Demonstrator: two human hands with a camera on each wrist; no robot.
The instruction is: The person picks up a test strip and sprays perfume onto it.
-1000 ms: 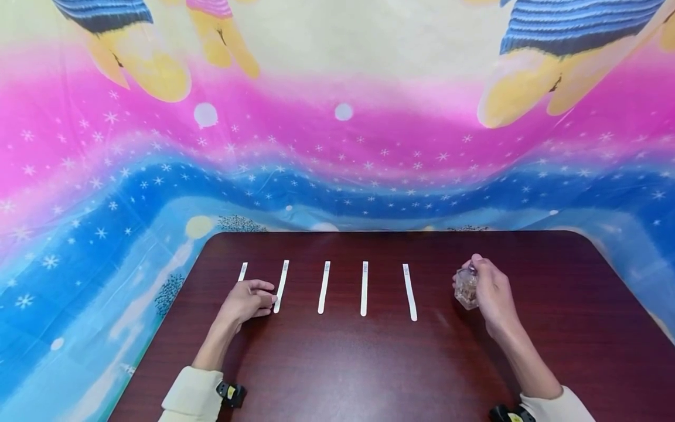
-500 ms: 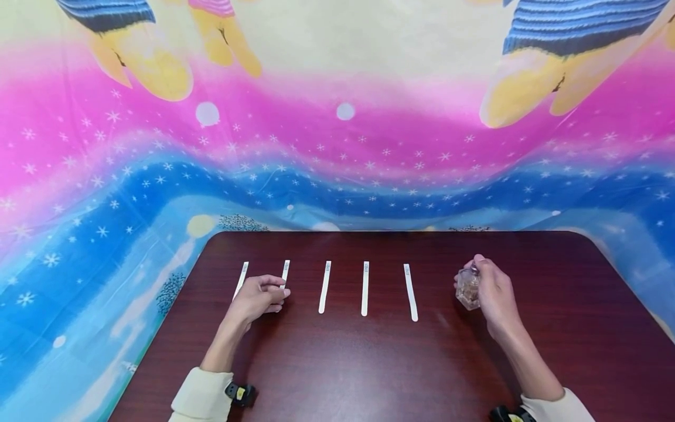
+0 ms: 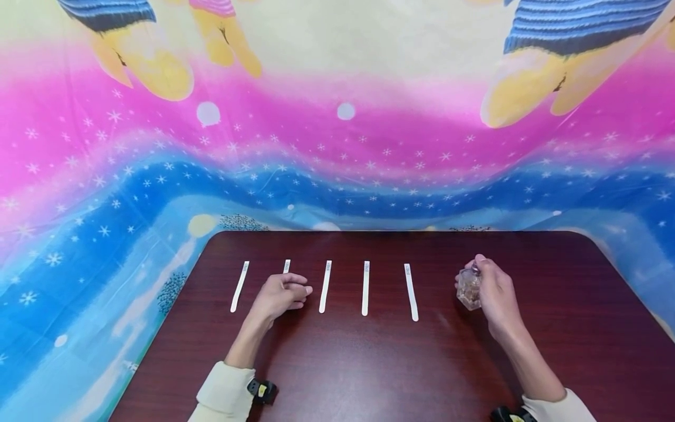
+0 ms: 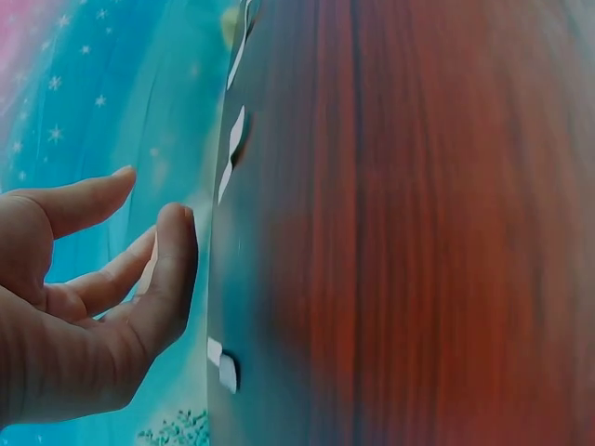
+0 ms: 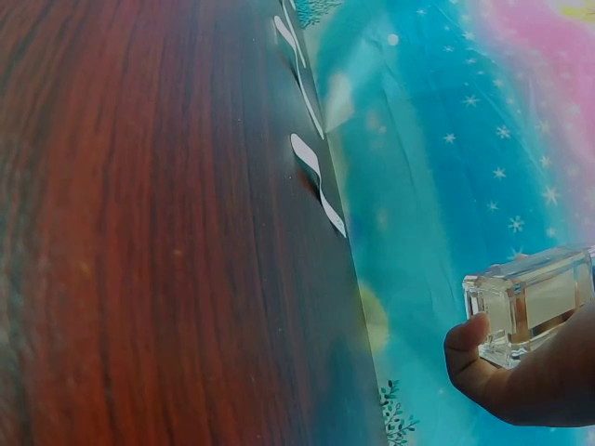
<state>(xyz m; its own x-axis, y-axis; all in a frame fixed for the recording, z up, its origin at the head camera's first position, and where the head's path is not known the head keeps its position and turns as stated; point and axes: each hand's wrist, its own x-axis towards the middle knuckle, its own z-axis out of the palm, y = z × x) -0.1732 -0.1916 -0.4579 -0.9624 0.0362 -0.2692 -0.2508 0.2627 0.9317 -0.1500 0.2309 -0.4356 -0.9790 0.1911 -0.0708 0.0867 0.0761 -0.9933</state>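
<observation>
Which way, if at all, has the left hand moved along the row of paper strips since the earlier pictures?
Yes. The left hand has moved rightward: from the leftmost strip to cover the second strip.

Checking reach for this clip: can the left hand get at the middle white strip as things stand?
Probably yes. The left hand hovers just left of the middle strip, holding nothing, with only bare table between them. The right hand grips the glass bottle far off.

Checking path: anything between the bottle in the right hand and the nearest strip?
Nothing visible. Bare table separates the bottle in the right hand from the nearest strip.
</observation>
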